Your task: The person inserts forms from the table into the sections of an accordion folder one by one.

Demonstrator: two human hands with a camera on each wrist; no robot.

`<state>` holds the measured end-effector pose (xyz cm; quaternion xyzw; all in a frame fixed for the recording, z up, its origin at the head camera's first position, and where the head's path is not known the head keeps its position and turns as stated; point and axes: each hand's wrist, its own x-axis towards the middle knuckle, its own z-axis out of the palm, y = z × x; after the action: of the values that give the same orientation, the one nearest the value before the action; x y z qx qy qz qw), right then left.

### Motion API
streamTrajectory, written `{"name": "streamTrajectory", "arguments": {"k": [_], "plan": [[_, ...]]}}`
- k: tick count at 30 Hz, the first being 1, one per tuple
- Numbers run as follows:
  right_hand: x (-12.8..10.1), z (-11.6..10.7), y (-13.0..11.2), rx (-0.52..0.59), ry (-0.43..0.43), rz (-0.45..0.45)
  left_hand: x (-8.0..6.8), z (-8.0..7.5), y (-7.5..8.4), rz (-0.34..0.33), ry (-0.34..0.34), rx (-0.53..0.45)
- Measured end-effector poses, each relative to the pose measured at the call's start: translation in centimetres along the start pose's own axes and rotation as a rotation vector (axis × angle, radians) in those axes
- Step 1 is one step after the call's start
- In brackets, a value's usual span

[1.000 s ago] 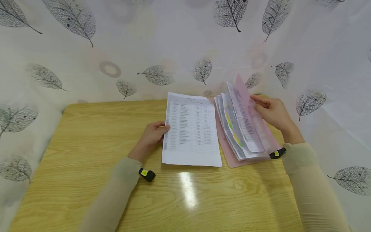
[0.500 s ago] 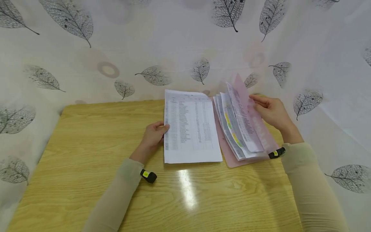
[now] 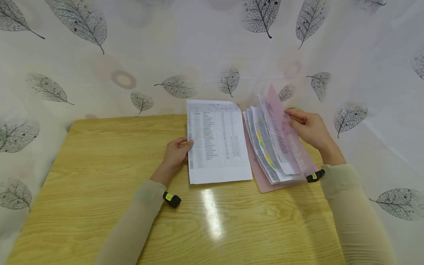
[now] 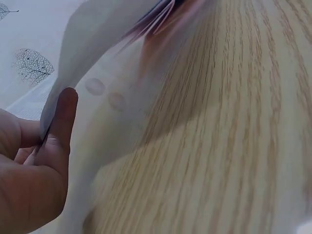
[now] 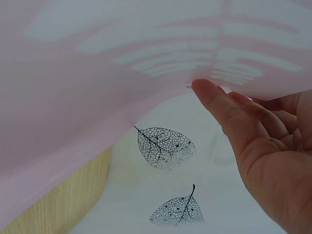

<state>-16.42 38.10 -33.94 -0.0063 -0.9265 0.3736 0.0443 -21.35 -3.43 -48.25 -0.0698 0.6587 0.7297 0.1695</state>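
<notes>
My left hand (image 3: 177, 152) pinches the left edge of a white printed sheet (image 3: 220, 141), thumb on top, and the sheet is lifted off the table. In the left wrist view the paper (image 4: 80, 53) curves up from between the thumb and fingers. To its right lies a pink folder (image 3: 263, 182), spread partly open, with several printed pages (image 3: 279, 147) inside, some marked in yellow and green. My right hand (image 3: 308, 127) pinches the raised pink cover (image 3: 294, 141) at its edge. The right wrist view shows this cover (image 5: 97, 97) bending above the thumb.
A wooden table (image 3: 106, 165) carries the folder and reaches to a leaf-patterned curtain (image 3: 198, 48) at the back and right. Black cameras are strapped to both wrists, the left wrist camera (image 3: 172, 200) close over the tabletop.
The white sheet has shifted slightly upward in the head view, its lower edge rising and its tilt changing. The right hand and the pink cover have barely moved.
</notes>
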Motion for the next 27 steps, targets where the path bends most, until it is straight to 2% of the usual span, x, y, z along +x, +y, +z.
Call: {"name": "streamTrajectory", "arguments": {"k": [10, 19, 27], "plan": [[0.0, 0.0, 0.0, -0.01, -0.006, 0.019, 1.0, 1.1, -0.5, -0.017, -0.001, -0.031], [0.1, 0.1, 0.1, -0.004, -0.009, 0.028, 0.9, 2.1, -0.5, 0.0, -0.011, -0.024], [0.1, 0.1, 0.0, -0.003, -0.005, 0.027, 1.0, 2.5, -0.8, 0.002, 0.009, -0.025]]}}
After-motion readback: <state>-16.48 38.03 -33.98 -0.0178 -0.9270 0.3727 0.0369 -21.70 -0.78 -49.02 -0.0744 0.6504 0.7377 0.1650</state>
